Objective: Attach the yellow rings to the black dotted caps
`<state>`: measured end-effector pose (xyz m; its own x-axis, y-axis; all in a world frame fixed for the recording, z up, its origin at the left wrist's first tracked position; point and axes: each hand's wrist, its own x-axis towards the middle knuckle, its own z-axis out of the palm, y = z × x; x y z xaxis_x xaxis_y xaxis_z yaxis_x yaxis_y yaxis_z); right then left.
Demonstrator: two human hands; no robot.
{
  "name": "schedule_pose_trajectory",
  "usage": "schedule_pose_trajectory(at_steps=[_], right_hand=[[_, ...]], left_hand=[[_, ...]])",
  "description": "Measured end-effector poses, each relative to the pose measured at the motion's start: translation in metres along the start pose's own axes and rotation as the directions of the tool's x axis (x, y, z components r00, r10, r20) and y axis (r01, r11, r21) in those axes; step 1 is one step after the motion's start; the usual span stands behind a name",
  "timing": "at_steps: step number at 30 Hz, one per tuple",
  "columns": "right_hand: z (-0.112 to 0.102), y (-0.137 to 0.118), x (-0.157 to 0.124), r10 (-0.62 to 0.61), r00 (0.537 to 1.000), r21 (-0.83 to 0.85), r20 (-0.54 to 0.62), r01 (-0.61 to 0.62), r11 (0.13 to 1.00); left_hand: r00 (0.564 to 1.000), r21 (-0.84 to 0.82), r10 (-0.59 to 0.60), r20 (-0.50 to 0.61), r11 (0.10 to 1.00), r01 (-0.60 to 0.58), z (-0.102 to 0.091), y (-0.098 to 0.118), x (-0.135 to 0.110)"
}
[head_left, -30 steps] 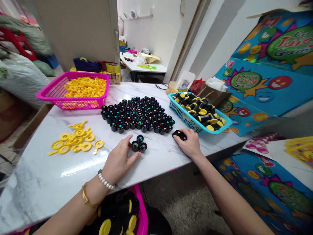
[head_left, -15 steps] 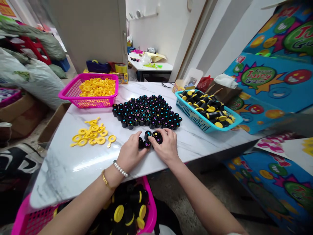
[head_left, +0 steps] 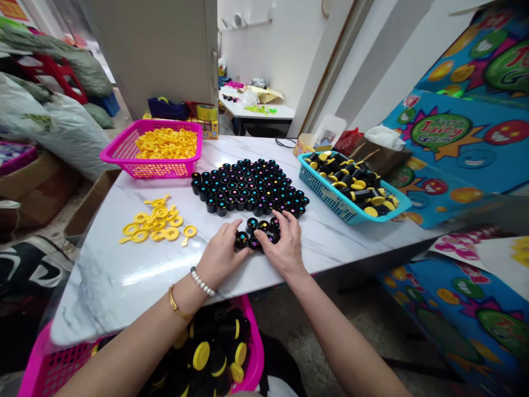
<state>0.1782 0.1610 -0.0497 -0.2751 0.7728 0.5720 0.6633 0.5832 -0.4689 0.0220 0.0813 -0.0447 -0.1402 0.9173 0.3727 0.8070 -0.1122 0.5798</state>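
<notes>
Black cups (head_left: 252, 224) in a small upright cluster stand on the near tabletop (head_left: 111, 286). I have the left hand's (head_left: 221, 251) grip curled around the leftmost cup, the right hand's (head_left: 285, 248) closed over the right-hand ones. Just beyond, a larger block of cups (head_left: 248, 186) already stands packed; my cluster is not yet against it (yellow rings (head_left: 159, 222) at left lie loose, none visibly fitted).

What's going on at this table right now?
A person's left hand and right hand close in around a small group of black cups with coloured dots inside. A larger cluster of black cups stands just beyond. Loose yellow ring pieces lie to the left, with more in a pink basket; a turquoise basket at right holds black, yellow-capped containers.
</notes>
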Motion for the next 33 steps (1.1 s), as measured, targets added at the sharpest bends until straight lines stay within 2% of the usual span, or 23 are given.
schedule_pose_trajectory(at_steps=[5,12,16,19,23,28,33], right_hand=[[-0.001,0.002,-0.002,0.001,1.000,0.024,0.000,-0.001,1.000],[0.002,0.002,-0.001,0.001,1.000,0.040,-0.014,-0.001,0.999],[0.004,0.001,-0.001,0.014,1.000,0.048,-0.026,-0.013,0.999],[0.002,0.001,-0.002,0.003,1.000,0.042,-0.016,-0.002,0.999],[-0.002,0.000,-0.003,-0.015,1.000,0.023,-0.004,0.015,1.000],[-0.004,-0.001,-0.005,-0.038,0.999,-0.037,0.021,0.039,0.999],[-0.012,-0.002,-0.007,-0.042,0.998,-0.016,0.048,0.043,0.999]], left_hand=[[0.999,-0.004,0.017,0.038,1.000,-0.017,-0.003,0.008,-0.003],[0.999,0.060,0.040,0.024,0.997,-0.042,0.001,0.008,0.000],[1.000,0.100,-0.010,0.005,0.995,0.010,0.006,0.008,0.004],[0.999,0.058,-0.022,-0.024,0.998,0.023,0.006,0.007,0.004],[0.999,-0.006,0.043,0.000,0.999,-0.043,0.003,0.006,-0.002],[0.999,-0.001,0.035,0.028,0.999,-0.035,0.000,0.006,-0.005],[0.999,0.008,0.033,0.022,0.999,-0.034,0.000,0.006,-0.005]])
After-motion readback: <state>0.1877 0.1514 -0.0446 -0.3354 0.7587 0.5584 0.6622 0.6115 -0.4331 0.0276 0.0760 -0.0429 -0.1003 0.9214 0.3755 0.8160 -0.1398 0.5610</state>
